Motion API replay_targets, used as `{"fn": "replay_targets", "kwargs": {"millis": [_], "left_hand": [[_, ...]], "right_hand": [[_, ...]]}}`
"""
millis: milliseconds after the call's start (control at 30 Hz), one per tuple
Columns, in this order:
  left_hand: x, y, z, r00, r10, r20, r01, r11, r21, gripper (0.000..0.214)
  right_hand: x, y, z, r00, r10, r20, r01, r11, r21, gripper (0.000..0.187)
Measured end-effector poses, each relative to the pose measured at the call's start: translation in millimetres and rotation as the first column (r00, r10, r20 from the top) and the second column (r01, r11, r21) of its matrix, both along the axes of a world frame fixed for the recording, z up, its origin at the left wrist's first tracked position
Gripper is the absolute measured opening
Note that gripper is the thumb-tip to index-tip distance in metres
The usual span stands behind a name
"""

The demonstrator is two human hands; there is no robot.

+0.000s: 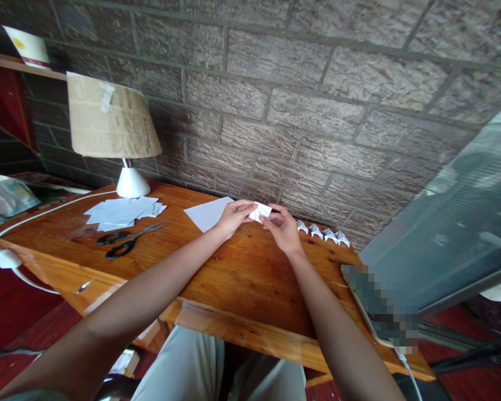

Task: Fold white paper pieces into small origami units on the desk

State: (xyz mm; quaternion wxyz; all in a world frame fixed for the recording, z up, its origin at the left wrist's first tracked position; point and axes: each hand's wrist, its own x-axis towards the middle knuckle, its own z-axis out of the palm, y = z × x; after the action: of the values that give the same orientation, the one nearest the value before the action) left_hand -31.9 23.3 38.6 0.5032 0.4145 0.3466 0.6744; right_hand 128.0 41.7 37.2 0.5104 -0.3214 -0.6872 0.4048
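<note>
Both my hands meet above the far part of the wooden table (pixel 242 273). My left hand (pixel 232 216) and my right hand (pixel 283 227) pinch a small folded white paper piece (pixel 260 211) between their fingertips. The piece is held just above the tabletop. A flat white sheet of paper (pixel 206 213) lies under and left of my left hand. Several small folded white paper shapes (pixel 323 232) stand in a row to the right of my right hand, near the brick wall.
Black-handled scissors (pixel 127 240) lie at left, beside a loose pile of white paper pieces (pixel 123 212). A lamp (pixel 111 125) with a paper shade stands at the back left, its white cable (pixel 33 220) trailing along the table. A blurred-out flat object (pixel 379 303) sits at the right edge.
</note>
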Motion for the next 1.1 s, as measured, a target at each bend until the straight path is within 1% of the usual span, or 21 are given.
{"fn": "replay_targets", "kwargs": {"millis": [200, 367, 500, 700, 833, 933, 1100], "left_hand": [[-0.4, 1.2, -1.8, 1.0, -0.017, 0.002, 0.017, 1.0, 0.002, 0.039], [0.6, 2.2, -3.0, 0.999, -0.03, 0.018, 0.03, 1.0, -0.002, 0.041], [2.3, 2.2, -4.5, 1.0, -0.018, 0.012, 0.018, 1.0, 0.002, 0.041], [1.5, 2.1, -5.2, 1.0, -0.015, -0.012, 0.015, 1.0, -0.007, 0.037], [1.0, 1.0, -3.0, 1.0, -0.013, -0.01, 0.013, 1.0, -0.001, 0.038], [1.0, 0.4, -1.8, 0.999, -0.039, -0.01, 0.039, 0.999, 0.025, 0.04], [0.0, 1.5, -2.0, 0.998, -0.062, -0.005, 0.062, 0.997, 0.045, 0.041]], "right_hand": [[-0.3, -1.7, -2.5, 1.0, 0.014, 0.011, -0.014, 1.0, -0.026, 0.049], [-0.9, -0.6, -6.2, 0.997, -0.018, 0.076, 0.016, 0.999, 0.028, 0.047], [-2.6, -2.6, -7.9, 0.997, -0.031, 0.071, 0.027, 0.998, 0.059, 0.043], [-6.2, -4.3, -10.6, 0.997, -0.042, 0.064, 0.038, 0.997, 0.066, 0.041], [-4.6, -3.1, -10.5, 0.996, -0.052, 0.077, 0.044, 0.994, 0.095, 0.042], [-1.8, -1.8, -9.6, 0.992, -0.078, 0.101, 0.065, 0.99, 0.125, 0.043], [0.4, -2.0, -6.7, 0.989, -0.084, 0.12, 0.069, 0.99, 0.126, 0.043]]}}
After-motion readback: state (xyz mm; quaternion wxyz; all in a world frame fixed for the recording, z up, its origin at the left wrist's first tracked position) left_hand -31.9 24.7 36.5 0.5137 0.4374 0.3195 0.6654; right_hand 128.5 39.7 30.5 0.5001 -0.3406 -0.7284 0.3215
